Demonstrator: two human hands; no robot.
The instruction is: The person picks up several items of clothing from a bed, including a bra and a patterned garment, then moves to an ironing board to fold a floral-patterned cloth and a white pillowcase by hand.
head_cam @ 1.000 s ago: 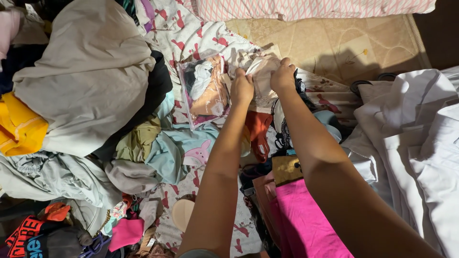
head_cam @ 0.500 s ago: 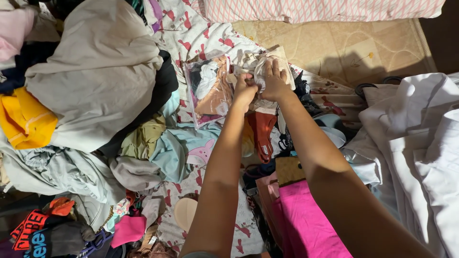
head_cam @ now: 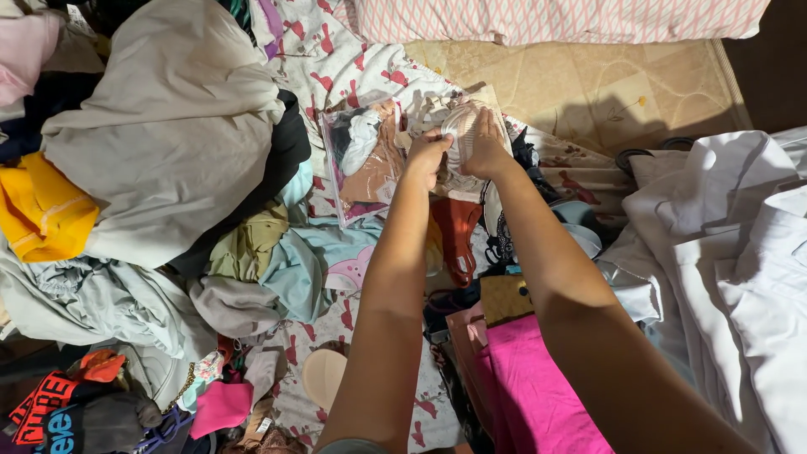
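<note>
Both my arms reach forward over a heap of clothes. My left hand point(head_cam: 427, 153) and my right hand point(head_cam: 486, 145) are closed on a clear, ribbed plastic piece point(head_cam: 461, 134) held between them. Just left of my hands lies a clear plastic pouch point(head_cam: 363, 164) stuffed with beige, white and dark garments. Under my forearms lie an orange-red garment point(head_cam: 456, 235) and a bright pink cloth point(head_cam: 538, 395).
A large beige-grey garment point(head_cam: 168, 126) tops the pile at left, with a yellow one point(head_cam: 42, 210) beside it. White shirts point(head_cam: 731, 252) lie at right. A floral sheet point(head_cam: 353, 67), a tan patterned mat point(head_cam: 588, 84) and a pink striped cushion point(head_cam: 555, 17) are behind.
My hands have drawn closer together and shifted slightly toward the far side, now gripping the clear plastic piece beside the pouch.
</note>
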